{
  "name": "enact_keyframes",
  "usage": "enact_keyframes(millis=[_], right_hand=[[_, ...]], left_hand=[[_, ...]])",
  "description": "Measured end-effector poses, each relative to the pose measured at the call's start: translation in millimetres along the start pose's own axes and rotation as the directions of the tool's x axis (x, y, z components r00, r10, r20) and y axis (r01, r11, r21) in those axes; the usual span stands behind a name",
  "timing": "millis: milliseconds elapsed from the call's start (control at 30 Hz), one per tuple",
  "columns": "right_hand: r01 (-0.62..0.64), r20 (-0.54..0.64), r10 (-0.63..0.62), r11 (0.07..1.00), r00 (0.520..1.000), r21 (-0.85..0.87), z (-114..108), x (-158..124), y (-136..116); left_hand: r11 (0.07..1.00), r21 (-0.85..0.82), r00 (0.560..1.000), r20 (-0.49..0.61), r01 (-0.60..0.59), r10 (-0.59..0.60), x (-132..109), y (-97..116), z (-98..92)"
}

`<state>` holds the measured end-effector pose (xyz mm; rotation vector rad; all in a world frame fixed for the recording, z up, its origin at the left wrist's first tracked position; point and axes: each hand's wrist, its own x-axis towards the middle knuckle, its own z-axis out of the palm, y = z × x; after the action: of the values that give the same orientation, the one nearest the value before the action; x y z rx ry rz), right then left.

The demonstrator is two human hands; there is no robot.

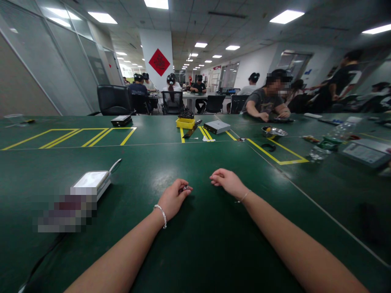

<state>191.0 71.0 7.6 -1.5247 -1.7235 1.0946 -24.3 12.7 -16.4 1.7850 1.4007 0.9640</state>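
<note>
My left hand (174, 196), with a bracelet at the wrist, hovers over or rests on the green tabletop (195, 244). Its fingers are closed around a small shiny metallic piece (185, 188), mostly covered by the thumb and fingers, so its kind does not show. To the right, apart from it, my right hand (227, 182) has its fingers curled together in a pinch. Whatever is between those fingertips, if anything, is too small to make out. A gap of bare green surface lies between the two hands.
On the left lies a device with a lit screen (91, 181) and a cable. Farther back are a yellow tray (185, 123), a grey metal box (216, 127), a metal bowl (275, 132) and yellow tape outlines. Bottles (331, 140) stand right; a person (265, 101) sits across.
</note>
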Motion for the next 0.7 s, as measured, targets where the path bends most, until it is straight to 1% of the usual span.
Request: enact_keyframes(millis=[33, 67, 100, 133, 167, 233, 300, 367, 500, 600, 700], right_hand=[[-0.038, 0.081, 0.021, 0.975, 0.997, 0.218, 17, -7, -8], [-0.09, 0.153, 0.031, 0.915, 0.988, 0.394, 32, -13, -15], [-0.135, 0.199, 0.039, 0.859, 0.979, 0.494, 44, -20, -20], [-0.165, 0.226, 0.046, 0.822, 0.973, 0.545, 53, -24, -23], [-0.182, 0.237, 0.052, 0.802, 0.97, 0.569, 59, -28, -24], [-0.17, 0.208, 0.056, 0.793, 0.977, 0.585, 62, -28, -21], [-0.123, 0.161, 0.032, 0.788, 0.987, 0.603, 59, -24, -16], [-0.086, 0.149, -0.013, 0.769, 0.989, 0.634, 55, -17, -10], [-0.067, 0.174, -0.067, 0.744, 0.982, 0.665, 52, -10, -3], [-0.08, 0.182, -0.059, 0.741, 0.982, 0.667, 54, -10, -1], [-0.116, 0.229, -0.061, 0.721, 0.972, 0.683, 54, -11, 0]], left_hand=[[1.0, 0.025, 1.0, -0.006, -0.013, 0.013, 0, 0, 0.0], [0.998, 0.063, 1.0, -0.016, -0.026, 0.027, -1, 0, -0.1], [0.994, 0.106, 0.999, -0.028, -0.04, 0.043, -1, 0, -0.2], [0.988, 0.146, 0.997, -0.042, -0.051, 0.058, -1, 1, -0.3], [0.982, 0.177, 0.996, -0.057, -0.062, 0.073, -1, 1, -0.4], [0.976, 0.205, 0.991, -0.088, -0.079, 0.099, -1, 2, -0.6], [0.973, 0.211, 0.988, -0.108, -0.09, 0.115, 0, 1, -0.7], [0.972, 0.216, 0.986, -0.114, -0.097, 0.124, 1, 1, -0.5], [0.971, 0.216, 0.985, -0.114, -0.103, 0.13, 1, 0, 0.2], [0.973, 0.206, 0.986, -0.11, -0.103, 0.128, 1, 2, 0.2], [0.975, 0.198, 0.986, -0.113, -0.096, 0.12, 0, 5, -0.3]])
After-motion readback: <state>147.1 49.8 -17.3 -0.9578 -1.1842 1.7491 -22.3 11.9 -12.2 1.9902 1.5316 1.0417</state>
